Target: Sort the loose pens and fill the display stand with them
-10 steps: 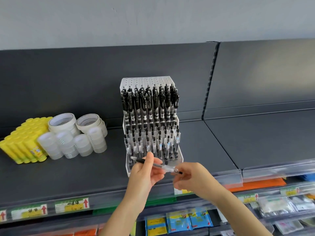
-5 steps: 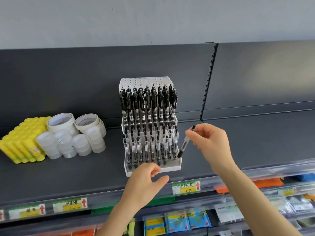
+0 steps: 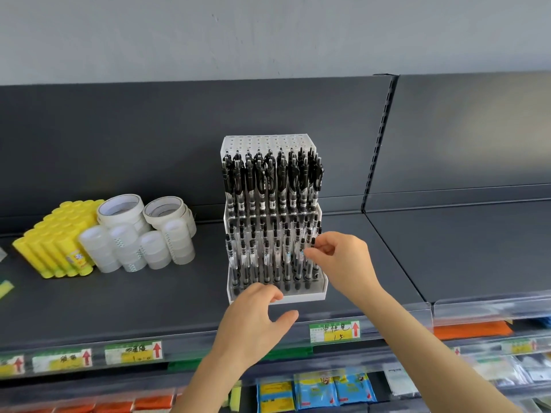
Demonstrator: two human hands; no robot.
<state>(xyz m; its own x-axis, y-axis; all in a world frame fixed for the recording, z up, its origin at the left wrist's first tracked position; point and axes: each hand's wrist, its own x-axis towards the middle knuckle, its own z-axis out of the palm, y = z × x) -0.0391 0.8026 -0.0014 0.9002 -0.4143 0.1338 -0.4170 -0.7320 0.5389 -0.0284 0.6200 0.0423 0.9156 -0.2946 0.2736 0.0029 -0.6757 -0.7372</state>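
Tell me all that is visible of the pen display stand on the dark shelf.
The display stand is a stepped rack of white and clear plastic, upright on the dark shelf. Its topmost perforated step is empty; the step below holds black pens, the lower rows clear pens, all upright. The left hand touches its front base; the right hand pinches a pen at the right of the lower rows.
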